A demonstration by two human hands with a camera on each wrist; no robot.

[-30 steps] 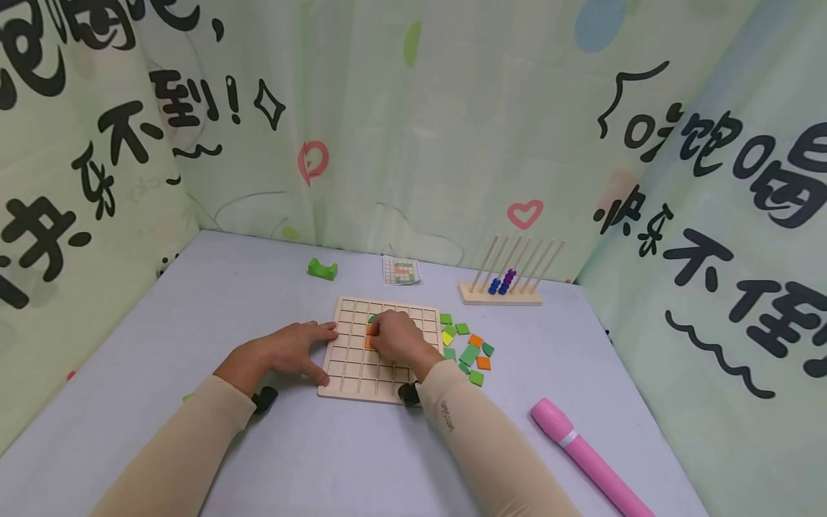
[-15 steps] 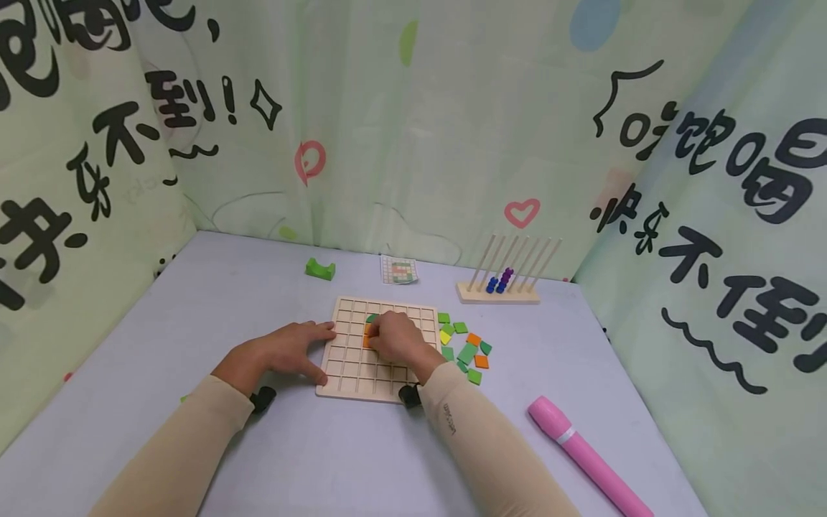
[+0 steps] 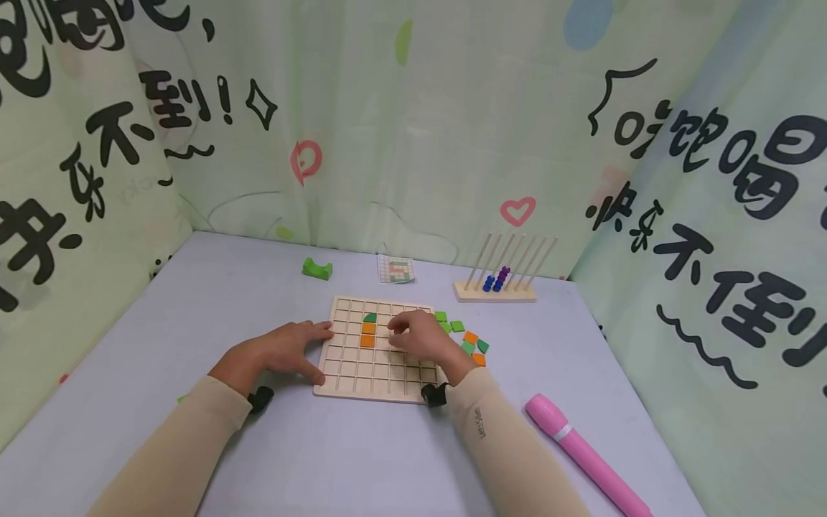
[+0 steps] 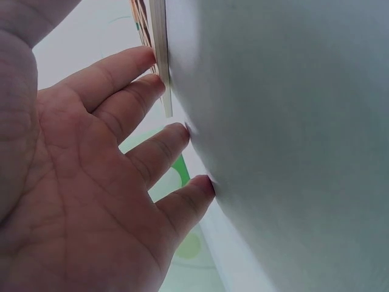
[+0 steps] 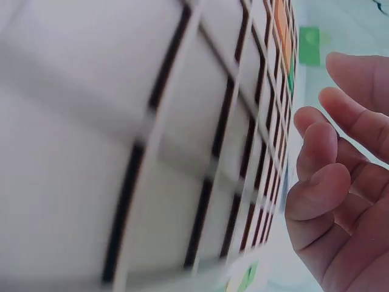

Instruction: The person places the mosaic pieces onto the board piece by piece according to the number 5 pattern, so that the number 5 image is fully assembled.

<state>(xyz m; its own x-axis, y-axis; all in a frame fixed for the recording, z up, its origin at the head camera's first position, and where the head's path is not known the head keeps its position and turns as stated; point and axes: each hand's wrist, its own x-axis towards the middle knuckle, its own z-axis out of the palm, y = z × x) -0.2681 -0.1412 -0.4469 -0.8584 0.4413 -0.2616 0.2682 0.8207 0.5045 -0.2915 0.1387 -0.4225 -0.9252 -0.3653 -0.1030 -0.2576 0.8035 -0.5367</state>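
A wooden grid board (image 3: 352,370) lies on the table in front of the person. One dark green rounded tile (image 3: 370,317) and two orange tiles, one above the other, sit in its squares; the lower orange tile (image 3: 367,341) is nearest the board's middle. The left hand (image 3: 284,352) rests at the board's left edge with fingers spread, and fingertips (image 4: 149,58) touch that edge in the left wrist view. Over the right half of the board hovers the right hand (image 3: 423,337). Its fingers are loosely bent, thumb and index apart, and nothing shows between them.
Loose green and orange tiles (image 3: 471,337) lie right of the board, partly hidden by the right hand. Behind stand a green block (image 3: 317,269), a pattern card (image 3: 395,270) and a peg stand (image 3: 494,294) with beads. A pink stick (image 3: 584,452) lies at front right.
The right hand has let go at the orange tiles and moved right, uncovering them and the green tile. The left hand stays at the board's edge. The head view has shifted slightly.
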